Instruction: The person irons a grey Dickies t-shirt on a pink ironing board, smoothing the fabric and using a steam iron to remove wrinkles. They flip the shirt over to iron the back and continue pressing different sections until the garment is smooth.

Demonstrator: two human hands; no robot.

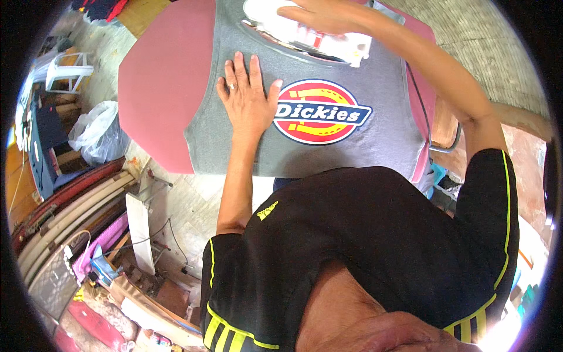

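A grey shirt with a red, yellow and blue printed emblem lies spread over a pink-covered ironing board. My left hand rests flat on the shirt, fingers spread, just left of the emblem; a ring shows on one finger. Beyond the emblem, a white and red iron sits on the far part of the shirt, slightly blurred. My right hand grips it from above at the top edge of the view, so part of the handle is hidden.
A dark cord runs down the board's right side. To the left are a white plastic stool and a clear plastic bag. Long poles or boards and other clutter lie at the lower left.
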